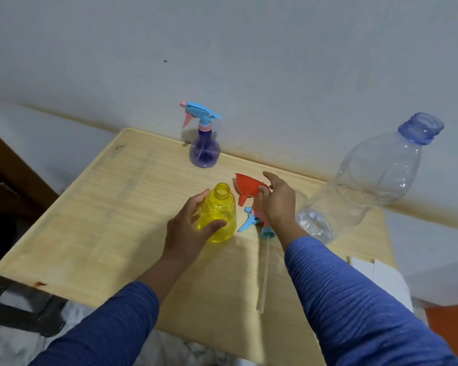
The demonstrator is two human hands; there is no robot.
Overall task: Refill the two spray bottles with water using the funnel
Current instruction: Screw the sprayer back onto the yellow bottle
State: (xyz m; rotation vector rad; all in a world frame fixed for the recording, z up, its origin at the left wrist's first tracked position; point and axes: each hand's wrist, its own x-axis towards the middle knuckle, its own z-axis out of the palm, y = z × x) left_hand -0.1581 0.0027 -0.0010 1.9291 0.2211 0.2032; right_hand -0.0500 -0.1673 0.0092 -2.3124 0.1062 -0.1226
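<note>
A yellow spray bottle point(220, 212) stands upright and uncapped in the middle of the wooden table point(111, 207); my left hand point(188, 228) wraps around its left side. Just right of it, my right hand point(278, 199) pinches the rim of a red funnel point(246, 187), tilted, spout pointing down-left. The yellow bottle's blue-and-pink spray head point(257, 223) lies flat beside it, its long tube point(264, 273) running toward me. A purple spray bottle point(204, 151) with its trigger head on stands at the table's far edge by the wall.
A large clear plastic water bottle point(368, 180), uncapped, with a little water at its base, stands at the table's right side. White paper or card point(376, 270) lies at the right edge. A wall runs close behind the table.
</note>
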